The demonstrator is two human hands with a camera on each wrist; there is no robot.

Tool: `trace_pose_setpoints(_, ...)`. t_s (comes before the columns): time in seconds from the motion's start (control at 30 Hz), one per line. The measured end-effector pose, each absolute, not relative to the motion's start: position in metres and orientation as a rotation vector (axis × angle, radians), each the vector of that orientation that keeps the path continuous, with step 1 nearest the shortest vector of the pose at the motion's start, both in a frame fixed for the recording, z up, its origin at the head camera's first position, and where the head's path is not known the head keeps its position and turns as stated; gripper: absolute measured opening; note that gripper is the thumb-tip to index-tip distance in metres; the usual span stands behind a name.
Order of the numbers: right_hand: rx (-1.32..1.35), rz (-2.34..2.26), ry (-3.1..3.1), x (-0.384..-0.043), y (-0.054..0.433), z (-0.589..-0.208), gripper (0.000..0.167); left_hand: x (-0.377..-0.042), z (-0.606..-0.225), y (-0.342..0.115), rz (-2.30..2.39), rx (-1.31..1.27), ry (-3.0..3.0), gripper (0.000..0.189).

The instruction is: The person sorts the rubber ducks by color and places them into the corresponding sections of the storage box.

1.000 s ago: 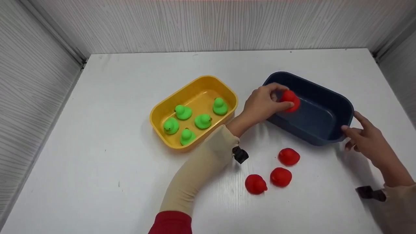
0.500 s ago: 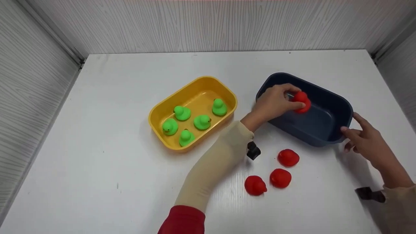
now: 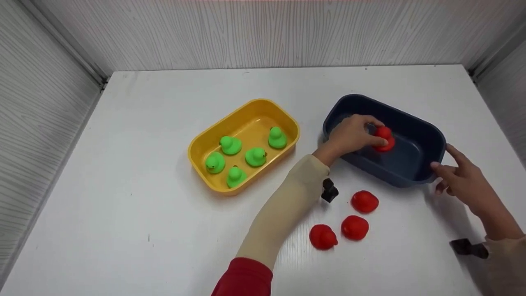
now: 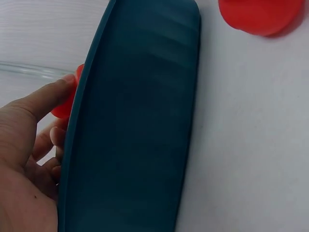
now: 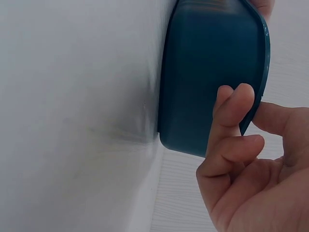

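Note:
In the head view my left hand [image 3: 352,133] pinches a red rubber duck [image 3: 385,137] between thumb and fingers, inside the dark blue bin [image 3: 382,172]. The left wrist view shows the bin's wall [image 4: 130,116] hiding part of that duck [image 4: 65,104]. At the bin's right end, my right hand [image 3: 464,181] pinches the rim, thumb over the edge and fingers against the outer wall [image 5: 203,72]. Three more red ducks lie on the white table near the bin: one duck [image 3: 365,202] closest, a second duck [image 3: 355,227], and a third duck [image 3: 323,237] nearer the front.
To the left stands a yellow bin [image 3: 200,137] holding several green rubber ducks [image 3: 256,157]. My left forearm [image 3: 287,205] reaches across the table between this bin and the loose red ducks. Pale wood-grain panels [image 3: 263,33] border the table's back and sides.
My left hand has carried the red duck rightward, then lowered it deeper into the dark blue bin. The right hand has stayed at the rim, and the loose ducks have not moved.

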State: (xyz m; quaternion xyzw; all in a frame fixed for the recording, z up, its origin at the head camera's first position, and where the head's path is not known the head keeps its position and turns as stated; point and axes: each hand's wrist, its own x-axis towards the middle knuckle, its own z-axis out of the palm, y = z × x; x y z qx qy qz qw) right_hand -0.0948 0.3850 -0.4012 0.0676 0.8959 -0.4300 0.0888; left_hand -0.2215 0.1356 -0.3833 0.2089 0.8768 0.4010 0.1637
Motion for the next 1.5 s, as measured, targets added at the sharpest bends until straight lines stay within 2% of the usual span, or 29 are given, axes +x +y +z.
trace_pose_setpoints(0.37,0.201,-1.298,2.653,-0.094,0.385,-0.402,0.079,-0.22,-0.386,0.141,0.821,0.581,2.587,0.043)
trace_pose_setpoints(0.73,0.202,-1.284,2.653,-0.096,0.383,-0.402,0.079,-0.218,-0.389,0.142,0.69,0.609,2.623,0.044)
trace_pose_setpoints(0.97,0.188,-1.281,2.637,-0.099,0.384,-0.401,0.079,-0.219,-0.384,0.135,0.804,0.696,2.612,0.044)
trace_pose_setpoints(1.3,0.168,-1.306,2.642,-0.101,0.387,-0.402,0.079,-0.205,-0.371,0.118,1.166,0.968,2.421,0.041)
trace_pose_setpoints(1.5,0.146,-1.321,2.628,-0.101,0.388,-0.403,0.079,-0.193,-0.374,0.105,1.361,0.994,2.249,0.042)
